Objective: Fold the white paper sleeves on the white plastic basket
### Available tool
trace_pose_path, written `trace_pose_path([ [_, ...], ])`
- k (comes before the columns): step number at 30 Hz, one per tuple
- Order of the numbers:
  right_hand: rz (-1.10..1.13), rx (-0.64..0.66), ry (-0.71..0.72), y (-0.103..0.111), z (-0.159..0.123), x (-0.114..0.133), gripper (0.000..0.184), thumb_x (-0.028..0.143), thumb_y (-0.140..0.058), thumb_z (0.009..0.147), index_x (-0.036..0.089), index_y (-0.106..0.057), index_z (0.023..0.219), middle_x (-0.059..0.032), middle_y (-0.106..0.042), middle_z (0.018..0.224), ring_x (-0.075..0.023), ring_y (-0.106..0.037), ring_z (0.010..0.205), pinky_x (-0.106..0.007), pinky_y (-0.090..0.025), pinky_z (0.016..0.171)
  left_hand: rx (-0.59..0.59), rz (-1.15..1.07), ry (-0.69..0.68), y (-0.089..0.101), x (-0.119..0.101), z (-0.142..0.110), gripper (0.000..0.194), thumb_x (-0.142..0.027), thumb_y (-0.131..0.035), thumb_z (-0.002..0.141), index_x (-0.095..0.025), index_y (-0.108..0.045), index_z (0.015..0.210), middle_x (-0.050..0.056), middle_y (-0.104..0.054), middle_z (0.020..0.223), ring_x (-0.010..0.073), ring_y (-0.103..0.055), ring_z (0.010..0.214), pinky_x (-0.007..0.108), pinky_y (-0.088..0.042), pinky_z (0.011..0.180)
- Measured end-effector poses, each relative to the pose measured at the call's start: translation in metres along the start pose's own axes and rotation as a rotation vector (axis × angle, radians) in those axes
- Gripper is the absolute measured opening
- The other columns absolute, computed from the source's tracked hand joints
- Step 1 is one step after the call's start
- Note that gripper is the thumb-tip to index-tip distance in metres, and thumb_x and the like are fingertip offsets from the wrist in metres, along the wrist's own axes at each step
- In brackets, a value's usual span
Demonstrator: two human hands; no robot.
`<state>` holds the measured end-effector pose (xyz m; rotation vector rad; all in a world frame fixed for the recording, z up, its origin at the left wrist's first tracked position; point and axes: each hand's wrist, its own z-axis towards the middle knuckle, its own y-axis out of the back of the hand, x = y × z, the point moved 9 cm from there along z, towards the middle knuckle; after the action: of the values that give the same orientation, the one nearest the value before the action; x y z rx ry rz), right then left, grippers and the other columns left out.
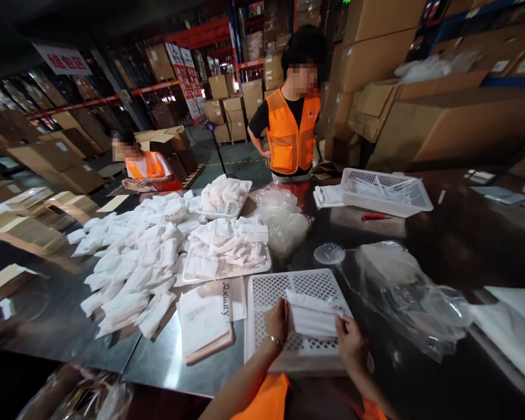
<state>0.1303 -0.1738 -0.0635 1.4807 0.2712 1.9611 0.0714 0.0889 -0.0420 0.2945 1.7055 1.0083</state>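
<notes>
My left hand [276, 319] and my right hand [350, 343] both grip a small stack of white packets [311, 315] from its two ends. They hold it just over a white perforated tray [266, 291] at the near edge of the metal table [166, 356]. My left wrist wears a thin bracelet. Fingers of both hands are curled round the stack. A pile of flat white bags printed "Beauty" [205, 321] lies just left of the tray.
Many loose white packets [131, 262] cover the table's left, with two filled trays [227, 251] behind. Crumpled clear plastic bags [402, 297] lie at right. Another white basket [385, 189] and a red pen [374, 216] sit farther back. Two people in orange vests [291, 131] stand beyond; cardboard boxes surround.
</notes>
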Motion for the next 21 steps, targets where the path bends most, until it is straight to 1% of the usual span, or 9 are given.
trace_pose_path([
  [6, 0.021, 0.042, 0.001, 0.005, -0.002, -0.002, 0.086, 0.096, -0.031, 0.074, 0.018, -0.067, 0.069, -0.0146, -0.070, 0.066, -0.0250, -0.067, 0.057, -0.033, -0.048, 0.052, -0.008, 0.024, -0.012, 0.002, -0.001, -0.003, 0.024, -0.021, -0.042, 0.098, -0.024, -0.056, 0.079, 0.006, -0.071, 0.074, 0.0220, -0.068, 0.072, 0.030, -0.041, 0.065],
  [10, 0.005, 0.064, 0.000, 0.007, -0.001, 0.000, 0.087, 0.097, -0.030, 0.072, 0.019, -0.067, 0.068, -0.0148, -0.070, 0.065, -0.0264, -0.067, 0.058, -0.034, -0.048, 0.053, -0.006, 0.049, -0.001, 0.002, 0.001, -0.004, 0.025, -0.020, -0.041, 0.099, -0.023, -0.056, 0.079, 0.007, -0.071, 0.074, 0.0221, -0.068, 0.070, 0.030, -0.041, 0.065],
  [14, -0.019, 0.088, -0.009, 0.004, 0.001, 0.002, 0.087, 0.097, -0.029, 0.073, 0.019, -0.068, 0.069, -0.0148, -0.071, 0.069, -0.0251, -0.066, 0.059, -0.034, -0.047, 0.055, 0.004, 0.067, 0.006, 0.005, 0.000, -0.003, 0.028, -0.020, -0.037, 0.101, -0.023, -0.058, 0.083, 0.007, -0.072, 0.079, 0.0213, -0.069, 0.075, 0.029, -0.042, 0.066],
  [17, -0.045, 0.110, -0.023, -0.001, 0.003, 0.003, 0.090, 0.096, -0.026, 0.074, 0.018, -0.071, 0.075, -0.0154, -0.072, 0.072, -0.0254, -0.065, 0.060, -0.034, -0.044, 0.054, 0.040, 0.144, 0.020, 0.006, -0.003, -0.002, 0.032, -0.021, -0.033, 0.103, -0.022, -0.062, 0.090, 0.008, -0.074, 0.086, 0.0202, -0.070, 0.080, 0.028, -0.042, 0.068],
  [19, -0.067, 0.139, -0.035, -0.005, 0.004, 0.003, 0.091, 0.096, -0.025, 0.074, 0.017, -0.072, 0.079, -0.0155, -0.072, 0.072, -0.0259, -0.064, 0.058, -0.035, -0.042, 0.052, 0.067, 0.200, 0.041, 0.006, -0.005, 0.000, 0.033, -0.023, -0.034, 0.104, -0.021, -0.065, 0.094, 0.008, -0.075, 0.087, 0.0201, -0.070, 0.081, 0.028, -0.041, 0.066],
  [21, -0.082, 0.168, -0.045, -0.008, 0.006, 0.004, 0.092, 0.096, -0.024, 0.074, 0.017, -0.072, 0.081, -0.0155, -0.071, 0.071, -0.0261, -0.063, 0.056, -0.035, -0.040, 0.051, 0.086, 0.242, 0.058, 0.007, -0.005, 0.004, 0.031, -0.024, -0.038, 0.103, -0.020, -0.067, 0.096, 0.007, -0.076, 0.087, 0.0204, -0.070, 0.080, 0.028, -0.041, 0.065],
])
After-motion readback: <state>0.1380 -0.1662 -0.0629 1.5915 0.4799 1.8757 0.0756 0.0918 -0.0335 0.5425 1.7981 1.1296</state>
